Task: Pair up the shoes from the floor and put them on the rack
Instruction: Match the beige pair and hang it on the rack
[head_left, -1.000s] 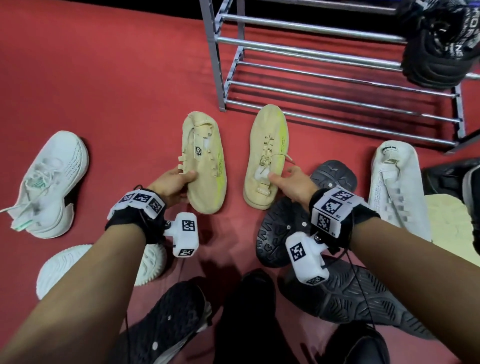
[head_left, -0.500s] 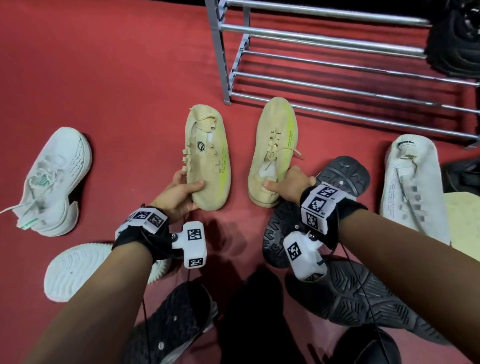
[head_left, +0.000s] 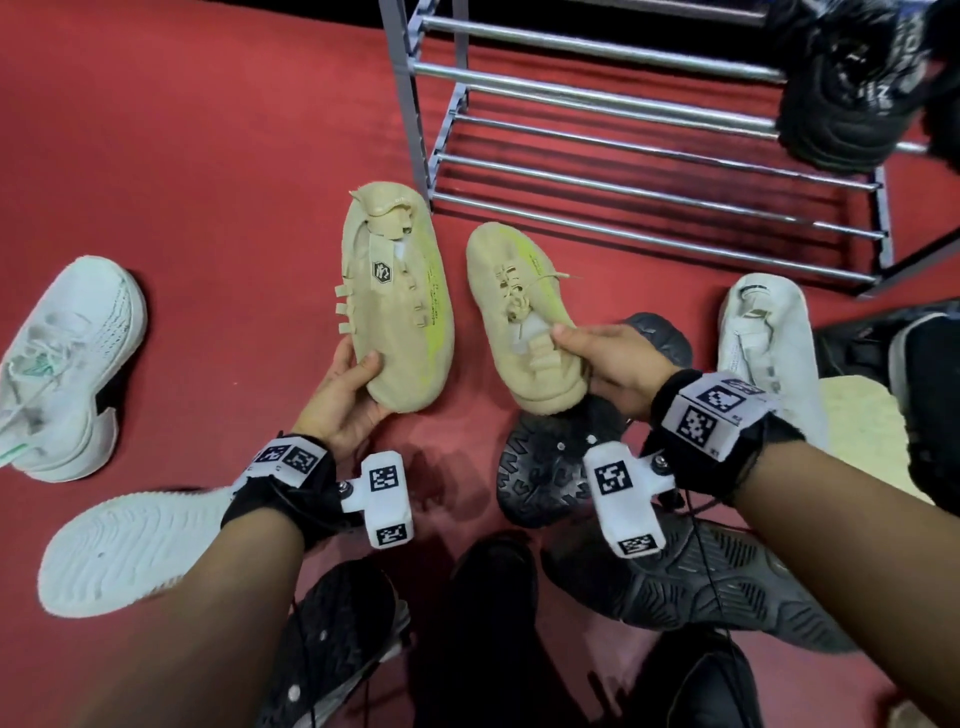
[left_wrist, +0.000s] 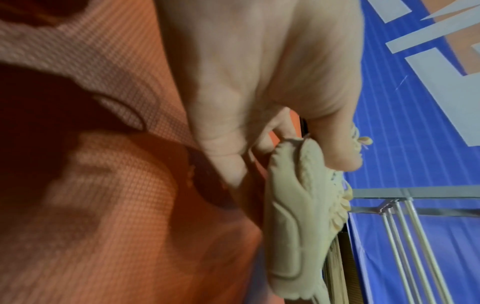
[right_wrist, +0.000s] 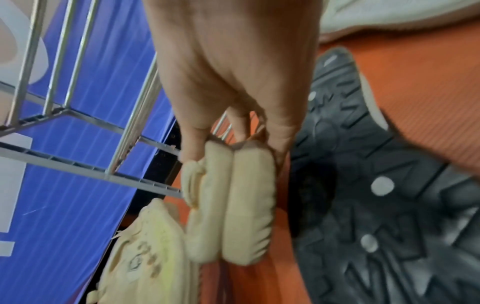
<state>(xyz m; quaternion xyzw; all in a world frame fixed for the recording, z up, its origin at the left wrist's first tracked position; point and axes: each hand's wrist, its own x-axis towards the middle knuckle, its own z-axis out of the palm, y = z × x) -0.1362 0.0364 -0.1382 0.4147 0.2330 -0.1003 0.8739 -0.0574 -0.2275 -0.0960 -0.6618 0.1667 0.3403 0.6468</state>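
Note:
Two beige shoes with yellow-green streaks are lifted off the red floor. My left hand (head_left: 358, 376) grips the left beige shoe (head_left: 397, 291) at its near end, thumb on top and fingers under the sole (left_wrist: 291, 222). My right hand (head_left: 587, 348) pinches the right beige shoe (head_left: 519, 306) at its heel collar (right_wrist: 233, 197); that shoe tilts with its toe pointing away. The metal shoe rack (head_left: 649, 156) stands just beyond both shoes, with a black shoe (head_left: 852, 88) on an upper shelf at the right.
Around my arms on the floor lie a white sneaker (head_left: 67, 358), an overturned white sole (head_left: 130, 545), a white shoe (head_left: 763, 343) at the right, and several black shoes, soles up (head_left: 550, 467). A blue banner (left_wrist: 405, 144) hangs behind the rack.
Both beige shoes have come up off the floor in my hands. The right one has tilted and turned, and the left one has risen toward the rack's corner post.

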